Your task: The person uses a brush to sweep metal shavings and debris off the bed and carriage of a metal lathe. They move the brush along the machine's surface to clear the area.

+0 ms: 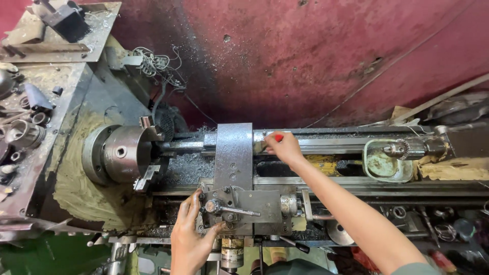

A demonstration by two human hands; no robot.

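Under right hand [285,146], half-hidden brush [261,146]

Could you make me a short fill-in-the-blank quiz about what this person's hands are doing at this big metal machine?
1. The right hand holds a small brush with a ____ handle.
2. The left hand rests by the machine's slim metal ____.
3. The round chuck sits to the ____ of both hands.
4. The wall behind is painted ____.

Missing words: red; lever; left; red

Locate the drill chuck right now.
Head view, far right: the drill chuck lies over a small metal tray on the lathe bed, beyond the right hand.
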